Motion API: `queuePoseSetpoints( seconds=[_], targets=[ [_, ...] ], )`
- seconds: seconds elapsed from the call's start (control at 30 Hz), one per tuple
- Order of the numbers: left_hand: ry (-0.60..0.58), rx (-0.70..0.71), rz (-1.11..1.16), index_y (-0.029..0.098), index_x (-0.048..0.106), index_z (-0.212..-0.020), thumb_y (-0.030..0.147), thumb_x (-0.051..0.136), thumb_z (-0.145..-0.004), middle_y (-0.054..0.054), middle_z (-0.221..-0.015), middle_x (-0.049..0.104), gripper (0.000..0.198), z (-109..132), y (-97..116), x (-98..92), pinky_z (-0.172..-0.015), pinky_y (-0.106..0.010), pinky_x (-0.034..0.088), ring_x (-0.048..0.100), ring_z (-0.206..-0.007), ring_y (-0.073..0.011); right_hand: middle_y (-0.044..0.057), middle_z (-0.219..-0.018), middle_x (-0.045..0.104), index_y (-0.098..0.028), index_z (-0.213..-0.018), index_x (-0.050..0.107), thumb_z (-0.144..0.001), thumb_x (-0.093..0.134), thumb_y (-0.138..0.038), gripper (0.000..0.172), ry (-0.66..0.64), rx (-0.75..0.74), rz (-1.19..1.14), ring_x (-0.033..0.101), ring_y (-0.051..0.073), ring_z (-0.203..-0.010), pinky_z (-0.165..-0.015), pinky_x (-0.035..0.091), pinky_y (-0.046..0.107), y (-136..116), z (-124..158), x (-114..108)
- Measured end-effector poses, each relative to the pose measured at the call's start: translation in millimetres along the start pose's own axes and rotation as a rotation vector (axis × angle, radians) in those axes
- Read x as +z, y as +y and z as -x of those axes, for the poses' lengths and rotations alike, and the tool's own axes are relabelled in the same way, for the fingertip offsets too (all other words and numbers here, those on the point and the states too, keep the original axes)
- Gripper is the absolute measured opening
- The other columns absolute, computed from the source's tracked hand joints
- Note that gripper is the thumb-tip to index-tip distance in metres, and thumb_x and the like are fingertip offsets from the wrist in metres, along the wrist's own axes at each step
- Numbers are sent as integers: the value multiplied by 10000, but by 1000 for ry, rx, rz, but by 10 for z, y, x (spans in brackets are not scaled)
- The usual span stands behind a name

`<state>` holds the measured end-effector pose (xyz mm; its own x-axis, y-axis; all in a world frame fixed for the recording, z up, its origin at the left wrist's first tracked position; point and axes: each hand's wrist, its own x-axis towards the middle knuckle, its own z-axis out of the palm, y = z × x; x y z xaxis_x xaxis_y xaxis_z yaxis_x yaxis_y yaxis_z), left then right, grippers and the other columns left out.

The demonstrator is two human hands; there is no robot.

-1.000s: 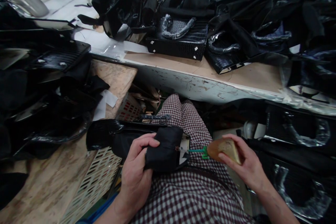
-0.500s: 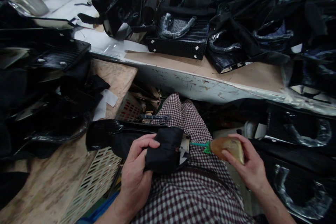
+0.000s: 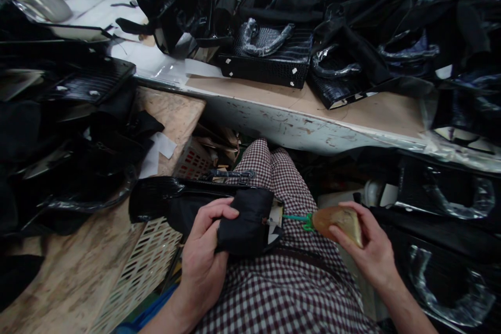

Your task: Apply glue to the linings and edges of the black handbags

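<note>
Across my lap lies a black handbag [image 3: 188,203], its black lining folded over near the right end. My left hand [image 3: 209,255] grips this folded part, thumb on top and the other fingers partly hidden. A pale inner edge with a white flap shows at the bag's right end. My right hand [image 3: 366,245] is wrapped round a squeeze bottle [image 3: 336,224] of amber liquid, probably glue. Its thin green nozzle points left, and the tip is at the pale edge; whether it touches, I cannot tell.
Several black bags [image 3: 270,57] with plastic-wrapped handles crowd the workbench [image 3: 250,88] ahead. More black pieces [image 3: 78,156] are heaped on a wooden board at the left, above a cream plastic crate [image 3: 136,266]. Black bags [image 3: 450,250] lie close by my right arm. A metal pot [image 3: 43,2] stands far left.
Almost nothing differs. My right hand and the bottle have shifted very slightly left, while my left hand keeps its hold on the bag.
</note>
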<state>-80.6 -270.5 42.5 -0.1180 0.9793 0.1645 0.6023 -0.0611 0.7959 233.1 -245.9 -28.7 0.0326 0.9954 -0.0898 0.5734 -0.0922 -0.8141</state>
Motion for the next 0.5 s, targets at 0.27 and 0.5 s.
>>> queuePoseSetpoints(
  seconds=[0.27, 0.5],
  targets=[
    [10, 27, -35, 232, 608, -999, -10, 470, -890, -24, -1137, 588, 299, 67, -4, -44, -998, -215, 450, 572, -1144, -121, 50, -997, 690, -221, -1130, 615, -774, 743, -508, 475, -37, 220, -135, 689, 254, -820, -742, 586, 341, -64, 16, -34],
    [82, -65, -33, 245, 647, -961, 60, 542, -876, -20, -1135, 626, 230, 296, -62, -153, -948, -233, 489, 607, -1107, -145, 39, -959, 718, -227, -1118, 631, -752, 751, -521, 484, -30, 286, -135, 706, 247, -764, -618, 602, 288, -96, 163, -74]
  ],
)
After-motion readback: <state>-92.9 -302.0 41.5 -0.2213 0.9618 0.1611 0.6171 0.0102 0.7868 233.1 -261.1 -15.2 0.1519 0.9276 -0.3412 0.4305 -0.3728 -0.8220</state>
